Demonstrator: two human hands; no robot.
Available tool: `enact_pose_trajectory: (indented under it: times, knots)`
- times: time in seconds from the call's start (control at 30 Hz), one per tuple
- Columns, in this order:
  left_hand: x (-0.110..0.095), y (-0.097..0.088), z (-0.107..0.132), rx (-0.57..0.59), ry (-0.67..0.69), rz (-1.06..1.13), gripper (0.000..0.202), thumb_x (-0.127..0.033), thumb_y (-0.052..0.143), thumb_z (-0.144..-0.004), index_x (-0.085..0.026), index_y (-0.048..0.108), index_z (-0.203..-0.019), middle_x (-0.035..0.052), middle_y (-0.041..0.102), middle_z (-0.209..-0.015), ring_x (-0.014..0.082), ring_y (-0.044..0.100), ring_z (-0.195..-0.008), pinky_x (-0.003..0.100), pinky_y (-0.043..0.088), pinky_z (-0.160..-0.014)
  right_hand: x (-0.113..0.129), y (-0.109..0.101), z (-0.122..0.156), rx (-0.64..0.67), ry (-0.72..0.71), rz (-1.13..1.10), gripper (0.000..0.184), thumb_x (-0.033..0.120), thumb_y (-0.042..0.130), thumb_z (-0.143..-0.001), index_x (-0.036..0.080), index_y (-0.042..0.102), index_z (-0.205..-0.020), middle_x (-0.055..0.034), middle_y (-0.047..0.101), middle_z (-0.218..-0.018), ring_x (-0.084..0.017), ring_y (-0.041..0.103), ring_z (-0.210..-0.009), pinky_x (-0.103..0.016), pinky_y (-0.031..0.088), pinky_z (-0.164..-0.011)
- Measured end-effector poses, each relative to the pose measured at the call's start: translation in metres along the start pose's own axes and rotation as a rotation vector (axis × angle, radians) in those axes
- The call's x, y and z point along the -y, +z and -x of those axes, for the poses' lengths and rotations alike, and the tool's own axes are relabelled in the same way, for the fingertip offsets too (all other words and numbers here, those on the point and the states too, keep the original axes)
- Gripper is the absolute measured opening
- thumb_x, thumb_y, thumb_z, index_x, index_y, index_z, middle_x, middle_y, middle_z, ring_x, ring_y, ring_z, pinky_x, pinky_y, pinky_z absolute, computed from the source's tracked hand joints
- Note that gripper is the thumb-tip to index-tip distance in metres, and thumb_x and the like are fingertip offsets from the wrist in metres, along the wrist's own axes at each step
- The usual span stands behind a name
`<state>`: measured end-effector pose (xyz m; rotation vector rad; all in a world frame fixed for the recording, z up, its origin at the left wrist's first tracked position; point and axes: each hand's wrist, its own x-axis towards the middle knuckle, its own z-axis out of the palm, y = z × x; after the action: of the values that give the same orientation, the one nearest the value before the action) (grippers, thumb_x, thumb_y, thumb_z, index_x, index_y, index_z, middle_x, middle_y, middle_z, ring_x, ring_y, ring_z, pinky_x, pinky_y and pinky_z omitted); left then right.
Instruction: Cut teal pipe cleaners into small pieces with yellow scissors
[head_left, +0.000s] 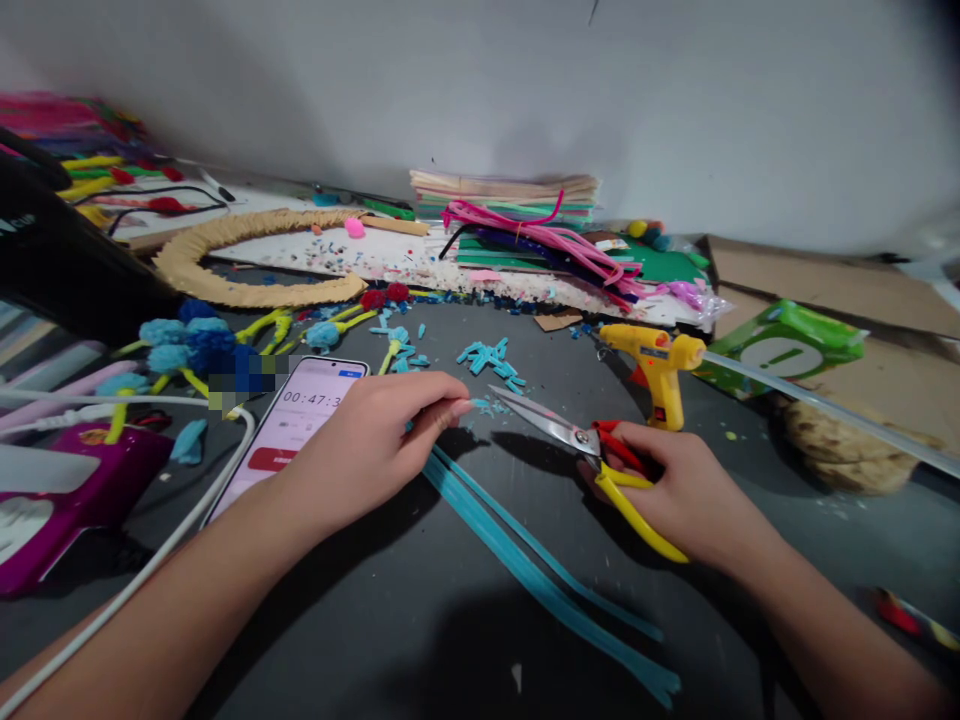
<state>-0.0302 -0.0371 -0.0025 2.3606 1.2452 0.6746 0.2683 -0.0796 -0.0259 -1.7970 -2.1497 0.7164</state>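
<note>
My left hand (375, 440) is closed in a pinch on the ends of several long blue pipe cleaners (540, 570), which trail toward me across the dark table (375, 620). My right hand (675, 490) grips red-and-yellow-handled scissors (577, 437). Their blades are slightly apart and point left at the pinched ends. Short blue cut pieces (491, 358) lie just beyond the blades.
A phone (300, 420) showing a timer lies left of my left hand, with a white cable (150, 570) and a magenta device (67, 500). A yellow glue gun (660, 365), a green box (787, 350), a tan ring (247, 255), pompom stems (195, 345) and stacked sheets (510, 195) sit behind.
</note>
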Motion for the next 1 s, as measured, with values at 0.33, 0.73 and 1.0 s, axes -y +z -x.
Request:
enact_pose_trajectory:
  times: [0.33,0.73,1.0]
  knots:
    - [-0.0004,0.0002,-0.0004,-0.006,-0.005,-0.007,0.025,-0.032,0.046,-0.096,-0.020,0.067,-0.093,0.0012,0.072,-0.085,0.0122,0.062,-0.072,0.020,0.044,-0.067,-0.0034,0.0021,0.0000,0.004,-0.052,0.030,0.003,0.019,0.058,-0.072,0.020,0.055,-0.072,0.0030,0.052,-0.063,-0.013,0.043,-0.060,-0.024,0.031,-0.053]
    - [-0.0011,-0.0006,-0.0006,0.002,0.002,0.013,0.028,-0.035,0.045,-0.097,-0.020,0.068,-0.094,0.0027,0.072,-0.085,0.0132,0.062,-0.072,0.021,0.046,-0.067,-0.0008,0.0011,-0.0008,0.000,-0.059,0.026,0.009,0.022,0.058,-0.075,0.020,0.053,-0.068,0.0026,0.050,-0.062,-0.013,0.041,-0.059,-0.024,0.032,-0.054]
    - [0.0001,-0.0002,-0.0001,0.002,-0.001,0.005,0.027,-0.036,0.046,-0.096,-0.020,0.067,-0.093,0.0023,0.071,-0.085,0.0129,0.062,-0.072,0.021,0.044,-0.066,0.0029,-0.0009,-0.0011,-0.011,-0.022,-0.005,0.013,0.028,0.060,-0.077,0.019,0.055,-0.069,0.0030,0.048,-0.061,-0.013,0.040,-0.059,-0.024,0.032,-0.052]
